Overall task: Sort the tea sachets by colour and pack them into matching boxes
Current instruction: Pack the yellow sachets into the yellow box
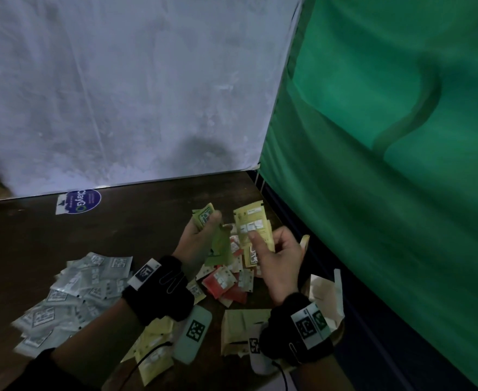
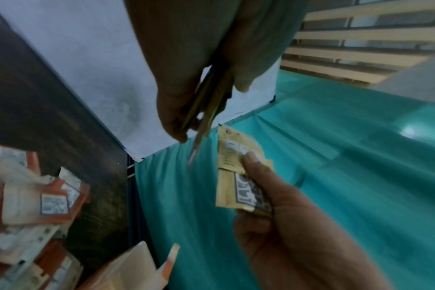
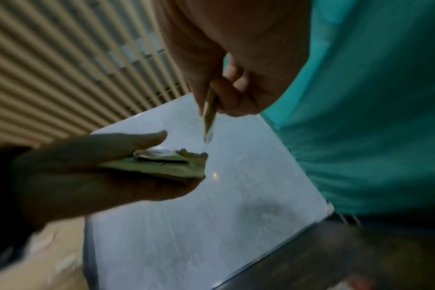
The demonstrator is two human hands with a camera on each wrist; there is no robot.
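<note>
My left hand (image 1: 201, 238) is raised over the table and grips a small stack of green sachets (image 1: 212, 235); the left wrist view shows them edge-on as green sachets (image 2: 206, 109) between thumb and fingers. Beside it my right hand (image 1: 277, 249) pinches a few yellow sachets (image 1: 253, 230), seen flat as yellow sachets (image 2: 236, 172) and edge-on as yellow sachets (image 3: 209, 109). Below the hands lie red sachets (image 1: 226, 283), a spread of silver sachets (image 1: 71, 294) at left and pale yellow sachets (image 1: 153, 342) near me. A yellow box (image 1: 243, 328) lies by my right wrist.
The dark wooden table (image 1: 105, 230) ends at a white backdrop (image 1: 133, 94) behind and a green curtain (image 1: 387, 179) on the right. An open light cardboard box (image 1: 325, 292) stands at the right table edge. A round blue sticker (image 1: 82, 201) is at the back.
</note>
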